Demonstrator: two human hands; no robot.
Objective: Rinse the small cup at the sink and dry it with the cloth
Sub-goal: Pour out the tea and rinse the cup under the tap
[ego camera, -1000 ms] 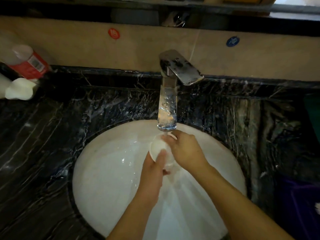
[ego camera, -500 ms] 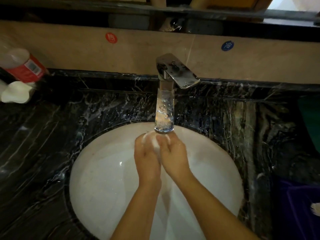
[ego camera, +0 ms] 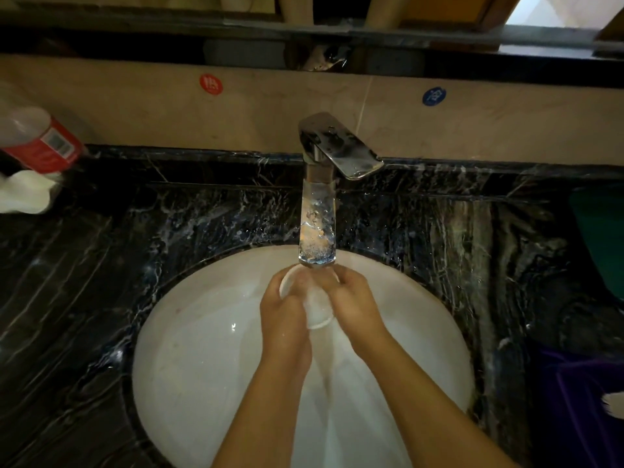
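The small cup (ego camera: 315, 307) has tipped sideways under the faucet (ego camera: 317, 228), both hands' grip, left hand (ego camera: 285, 319) and right hand (ego camera: 354, 304), closed round it mid-basin (ego camera: 202, 349).

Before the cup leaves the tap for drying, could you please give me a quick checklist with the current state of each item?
1. Small cup held by both hands, left hand and right hand: ok.
2. Cup sits right under the faucet spout, over the sink: ok.
3. Water running: ok, a stream falls into the basin.
4. Cup inside fully rinsed: cannot tell, fingers cover it.
5. Drying cloth located: cannot tell; a purple fabric lies at the right.
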